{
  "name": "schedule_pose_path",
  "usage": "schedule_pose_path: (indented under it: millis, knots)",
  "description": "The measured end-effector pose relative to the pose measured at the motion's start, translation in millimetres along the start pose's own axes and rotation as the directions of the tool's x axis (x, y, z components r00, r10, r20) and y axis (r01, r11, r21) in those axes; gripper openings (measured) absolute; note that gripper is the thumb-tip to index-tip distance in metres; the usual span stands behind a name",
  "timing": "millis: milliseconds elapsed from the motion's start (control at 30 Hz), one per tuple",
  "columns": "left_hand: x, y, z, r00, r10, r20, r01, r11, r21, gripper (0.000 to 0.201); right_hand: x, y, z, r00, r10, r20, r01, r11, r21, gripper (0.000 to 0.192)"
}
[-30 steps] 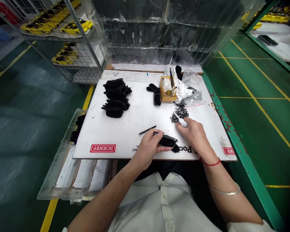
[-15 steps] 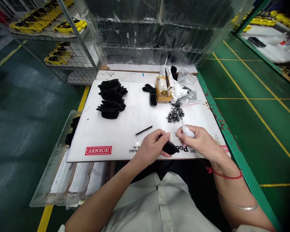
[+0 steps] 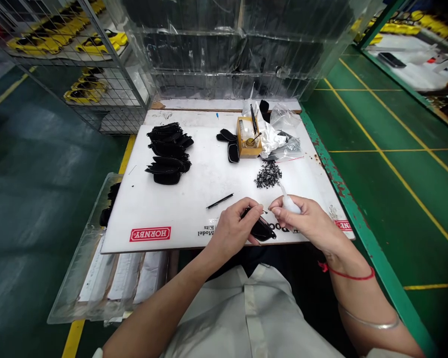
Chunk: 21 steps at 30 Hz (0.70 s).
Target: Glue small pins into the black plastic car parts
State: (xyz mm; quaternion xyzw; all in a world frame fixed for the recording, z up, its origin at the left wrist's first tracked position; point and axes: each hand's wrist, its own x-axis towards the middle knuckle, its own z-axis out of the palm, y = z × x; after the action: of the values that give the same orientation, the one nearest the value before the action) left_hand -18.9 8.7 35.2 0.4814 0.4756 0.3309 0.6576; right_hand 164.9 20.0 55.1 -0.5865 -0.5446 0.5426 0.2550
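Note:
My left hand [image 3: 233, 223] is closed on a shiny black plastic part [image 3: 263, 230] just over the front edge of the white board [image 3: 179, 209]. Facing it, my right hand [image 3: 311, 221] holds a small white squeeze bottle [image 3: 291, 204] with a thin nozzle pointing up and away. Its thumb and forefinger are pinched together near the black part, and a tiny dark piece [image 3: 266, 212] shows by the left thumb; what bears it I cannot tell. Beyond the bottle lies a heap of small black pieces [image 3: 269, 175]. A slim black pen-like tool [image 3: 220, 201] rests left of it.
Stacked black parts [image 3: 168, 154] lie at the board's left. A few more [image 3: 233, 151] sit beside a yellow box [image 3: 249, 153] holding tools, with plastic bags [image 3: 287, 141] to its right. A wire rack [image 3: 112, 54] with yellow model cars stands at the left, above a clear bin [image 3: 65, 293].
My right fingertips have come slightly closer to the black part in my left hand. The tiny piece now shows nearer the left thumb. The camera view has shifted a little.

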Motion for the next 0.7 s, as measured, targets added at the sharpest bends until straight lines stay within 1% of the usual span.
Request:
schedule_pose_path:
  millis: [167, 267, 400, 500, 700]
  knots:
    - [-1.2, -1.5, 2.8, 1.000, -0.021, -0.014, 0.019, 0.995, -0.101, 0.034, -5.3, 9.0, 5.8, 0.997, -0.013, -0.074, 0.018, 0.997, 0.077, 0.028]
    - [-1.4, 0.6, 5.7, 1.000, -0.030, 0.000, 0.029, 0.985, -0.170, 0.032, -6.0, 11.4, 12.4, 0.992, -0.019, -0.124, 0.034, 0.992, 0.122, 0.028]
    - [-1.4, 3.0, 9.5, 0.998, -0.051, 0.026, 0.056, 0.969, -0.239, 0.030, -5.6, 15.7, 18.3, 0.988, -0.014, -0.152, 0.042, 0.983, 0.180, 0.028]
    - [-2.1, 2.1, 11.4, 0.998, -0.054, 0.023, 0.058, 0.969, -0.239, 0.031, -5.2, 20.8, 19.4, 0.991, 0.002, -0.134, 0.034, 0.964, 0.262, 0.027]
    - [-5.6, 2.5, 13.8, 1.000, -0.030, 0.009, 0.031, 0.988, -0.150, 0.032, -6.9, 25.4, 19.3, 0.996, 0.018, -0.092, 0.022, 0.908, 0.419, 0.025]
